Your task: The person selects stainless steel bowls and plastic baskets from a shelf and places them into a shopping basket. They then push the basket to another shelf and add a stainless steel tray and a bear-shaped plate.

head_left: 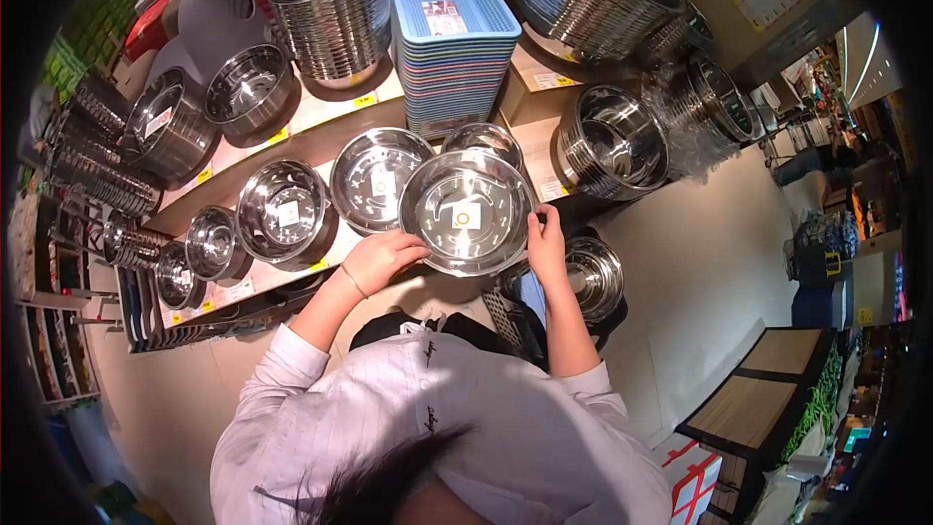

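Between my hands is a round, shiny steel basin [452, 245] with a white sticker on its bottom. My left hand [387, 258] grips its left rim, and my right hand [546, 233] grips the right rim with bent fingers. Just behind it on the shelf are another steel basin [362, 180] with a sticker and a smaller steel bowl [486, 139], partly hidden by the held basin. Further left stands a stickered steel bowl [260, 209].
Tall stacks of steel pots [330, 34] and blue baskets [462, 73] rise behind. More stacked pots [612, 141] stand right. Below my right hand, a steel basin [595, 282] sits near a dark basket [505, 316]. A red-and-white box [692, 486] is at lower right.
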The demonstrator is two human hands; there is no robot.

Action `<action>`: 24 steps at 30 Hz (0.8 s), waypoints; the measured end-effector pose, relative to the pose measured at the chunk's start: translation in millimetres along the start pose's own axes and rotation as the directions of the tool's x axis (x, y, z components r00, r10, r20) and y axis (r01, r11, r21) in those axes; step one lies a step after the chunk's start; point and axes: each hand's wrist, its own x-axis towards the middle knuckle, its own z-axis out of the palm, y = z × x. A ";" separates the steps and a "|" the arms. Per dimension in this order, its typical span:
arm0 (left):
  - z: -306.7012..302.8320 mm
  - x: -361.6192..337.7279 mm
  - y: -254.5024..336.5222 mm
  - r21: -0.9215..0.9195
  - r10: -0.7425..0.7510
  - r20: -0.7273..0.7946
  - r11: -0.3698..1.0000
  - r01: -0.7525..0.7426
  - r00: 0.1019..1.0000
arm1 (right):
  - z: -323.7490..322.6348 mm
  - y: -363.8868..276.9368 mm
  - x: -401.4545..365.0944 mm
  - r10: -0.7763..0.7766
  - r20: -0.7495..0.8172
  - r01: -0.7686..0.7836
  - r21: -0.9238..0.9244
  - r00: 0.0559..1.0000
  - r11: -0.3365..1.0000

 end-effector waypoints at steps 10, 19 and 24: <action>5.8 -43.9 -59.1 0.094 -0.248 -0.121 0.961 0.260 0.961 | 118.2 4.4 85.6 -0.096 0.078 0.090 0.072 0.992 0.993; 5.3 -54.9 -80.6 0.353 -0.266 -0.061 0.896 0.270 0.962 | 155.3 -7.3 83.6 -0.218 -0.006 0.216 -0.125 0.976 0.968; 4.7 -55.3 -87.7 0.385 -0.270 -0.064 0.881 0.274 0.961 | 159.2 -15.8 69.9 -0.188 -0.045 0.177 -0.181 0.981 0.967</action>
